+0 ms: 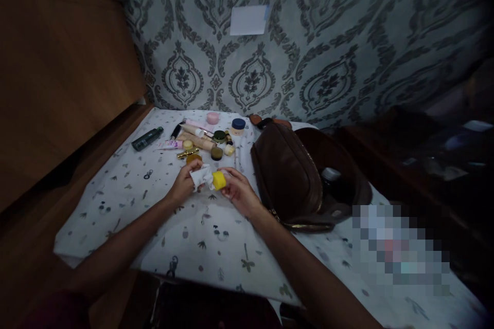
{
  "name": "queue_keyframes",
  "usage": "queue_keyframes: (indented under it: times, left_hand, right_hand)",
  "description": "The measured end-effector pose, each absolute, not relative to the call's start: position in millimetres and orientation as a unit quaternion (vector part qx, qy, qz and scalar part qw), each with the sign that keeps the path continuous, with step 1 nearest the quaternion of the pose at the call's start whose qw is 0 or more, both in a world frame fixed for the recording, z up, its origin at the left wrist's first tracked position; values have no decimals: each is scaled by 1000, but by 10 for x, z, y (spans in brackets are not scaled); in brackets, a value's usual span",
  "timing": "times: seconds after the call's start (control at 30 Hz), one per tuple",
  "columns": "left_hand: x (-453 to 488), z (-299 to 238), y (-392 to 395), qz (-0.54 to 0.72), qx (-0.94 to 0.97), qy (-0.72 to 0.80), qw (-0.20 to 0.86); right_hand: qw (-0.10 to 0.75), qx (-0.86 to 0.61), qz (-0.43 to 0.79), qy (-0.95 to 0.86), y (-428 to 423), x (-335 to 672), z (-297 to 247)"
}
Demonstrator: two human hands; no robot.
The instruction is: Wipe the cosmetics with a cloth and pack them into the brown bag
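Several half-curled fingers (236, 182) against yellow item (219, 180)

A dark maroon sleeve (57, 311) shows at eight o'clock, on the left arm, its outline soft in the dim light (any seams or weave are too dark to make out). Beyond the cloth, the left forearm (131, 231) is bare and slim, narrowing to the wrist and an uncovered left hand (182, 183). Toward five o'clock the right forearm (304, 262) is bare too, broader near the picture's edge, tapering to a bare right hand (240, 194).
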State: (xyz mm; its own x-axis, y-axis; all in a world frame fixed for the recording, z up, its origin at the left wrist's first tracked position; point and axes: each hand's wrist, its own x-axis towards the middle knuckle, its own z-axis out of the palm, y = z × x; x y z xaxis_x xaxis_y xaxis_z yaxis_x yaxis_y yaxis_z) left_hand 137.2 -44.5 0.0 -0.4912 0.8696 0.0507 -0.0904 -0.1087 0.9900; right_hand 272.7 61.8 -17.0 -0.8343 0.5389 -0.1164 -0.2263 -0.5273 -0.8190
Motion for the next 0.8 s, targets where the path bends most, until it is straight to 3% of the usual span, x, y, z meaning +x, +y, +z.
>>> queue_keyframes:
  times: [0.37, 0.8]
  left_hand:
    - [1411, -29, -470, 598, 477, 585, 269]
    - [1375, -11, -461, 648, 363, 554, 377]
  right_hand:
    - [240, -171, 872, -392, 613, 2708, -222]
    - [199, -175, 884, -385, 599, 2729, -201]
